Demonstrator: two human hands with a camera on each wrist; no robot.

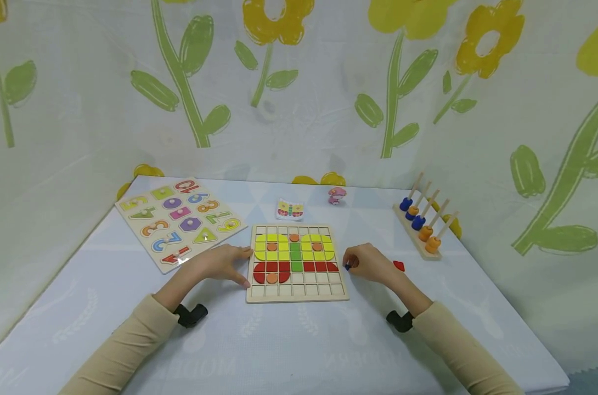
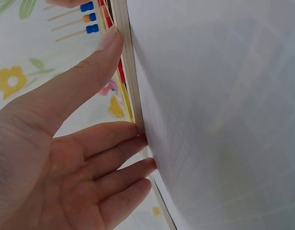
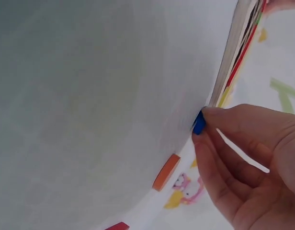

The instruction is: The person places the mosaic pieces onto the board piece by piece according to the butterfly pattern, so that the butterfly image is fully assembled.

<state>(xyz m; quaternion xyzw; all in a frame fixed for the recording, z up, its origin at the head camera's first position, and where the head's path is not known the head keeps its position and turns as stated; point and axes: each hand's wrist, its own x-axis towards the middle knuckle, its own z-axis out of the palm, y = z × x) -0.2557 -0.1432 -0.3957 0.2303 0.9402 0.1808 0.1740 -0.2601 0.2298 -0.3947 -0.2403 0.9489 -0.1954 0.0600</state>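
Observation:
A square wooden grid board (image 1: 319,291) holds yellow, red, green and orange pieces in a butterfly-like pattern. At its left edge my left hand (image 1: 222,263) touches the side with thumb and fingers spread; the left wrist view shows the thumb tip (image 2: 108,39) against the rim. Just beyond the right edge, my right hand (image 1: 370,262) pinches a small blue piece (image 3: 199,123) between thumb and fingers. A loose red piece (image 1: 399,266) lies beside that hand's wrist. The right wrist view also shows a loose orange piece (image 3: 166,172), which the hand hides in the head view.
Behind the board lie a small butterfly picture card (image 1: 289,210) and a pink figurine (image 1: 336,195). A number and shape puzzle board (image 1: 148,211) is at the left. On the right stands a peg rack (image 1: 417,236) with blue and orange beads.

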